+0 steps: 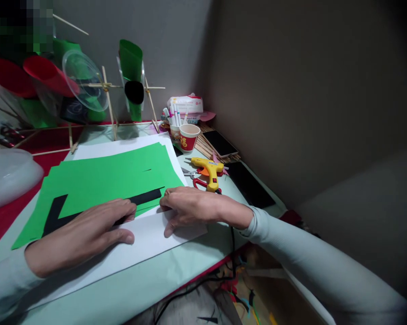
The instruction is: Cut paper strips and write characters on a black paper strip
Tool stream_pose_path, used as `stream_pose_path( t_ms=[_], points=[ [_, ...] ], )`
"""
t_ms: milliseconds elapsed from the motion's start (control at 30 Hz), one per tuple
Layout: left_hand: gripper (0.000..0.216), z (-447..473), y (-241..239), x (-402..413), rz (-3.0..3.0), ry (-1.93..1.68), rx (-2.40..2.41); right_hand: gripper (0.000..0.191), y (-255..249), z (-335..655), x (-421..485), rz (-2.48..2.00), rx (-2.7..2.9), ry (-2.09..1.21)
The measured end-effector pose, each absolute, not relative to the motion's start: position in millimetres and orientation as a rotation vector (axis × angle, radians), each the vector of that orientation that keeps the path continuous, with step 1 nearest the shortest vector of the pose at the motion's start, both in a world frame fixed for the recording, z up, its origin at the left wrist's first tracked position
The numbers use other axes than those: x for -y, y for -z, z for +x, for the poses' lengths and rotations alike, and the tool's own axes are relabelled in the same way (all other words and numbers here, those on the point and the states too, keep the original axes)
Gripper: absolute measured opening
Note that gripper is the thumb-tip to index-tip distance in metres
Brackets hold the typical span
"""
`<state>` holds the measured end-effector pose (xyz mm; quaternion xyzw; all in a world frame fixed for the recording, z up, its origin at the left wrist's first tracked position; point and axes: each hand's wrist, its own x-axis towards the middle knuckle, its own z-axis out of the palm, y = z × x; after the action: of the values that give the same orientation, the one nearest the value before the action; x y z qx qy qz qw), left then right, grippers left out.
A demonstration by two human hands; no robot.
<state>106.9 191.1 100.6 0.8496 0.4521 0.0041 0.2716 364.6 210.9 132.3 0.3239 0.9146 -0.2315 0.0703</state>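
Observation:
Along the front of the table lies a white sheet of paper (145,243), its near edge running slantwise toward me. My left hand (91,230) is closed at the far edge of this paper, fingers curled and thumb resting on top. My right hand (195,205) grips the same edge farther right, with its thumb down on the white surface. Its curled fingertips are partly hidden. Just beyond both hands are green sheets (122,169), stacked unevenly. A bent black paper strip (145,197) lies on the green, partly covered by my left hand.
A yellow glue gun (208,170), scissors (189,173), a paper cup (189,137) and markers (175,116) stand or lie to the right. Two dark phone-like slabs (220,143) lie near the wall. A stick frame (109,104) with coloured tubes stands behind. A cable (196,285) hangs below the edge.

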Motion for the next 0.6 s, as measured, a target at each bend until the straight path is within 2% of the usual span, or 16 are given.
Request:
stream_pose_path(
  t_ms=[267,467,533,600],
  points=[
    [0.053,103.2,-99.2,-192.6,2.403,-0.169,-1.244,0.018,-142.4,362.4,-209.9,1.019,-2.745,0.686],
    [0.048,107.0,-97.6,-192.7,2.402,-0.215,-1.202,0.020,-134.4,370.3,-203.9,1.008,-2.844,0.653],
    [0.050,108.0,-97.0,-192.7,2.410,-0.228,-1.204,0.019,-134.5,372.8,-194.0,1.030,-2.904,0.572],
    [0.053,107.9,-95.3,-192.5,2.420,-0.249,-1.218,0.015,-132.7,373.5,-175.2,1.085,-3.015,0.349]
  ],
)
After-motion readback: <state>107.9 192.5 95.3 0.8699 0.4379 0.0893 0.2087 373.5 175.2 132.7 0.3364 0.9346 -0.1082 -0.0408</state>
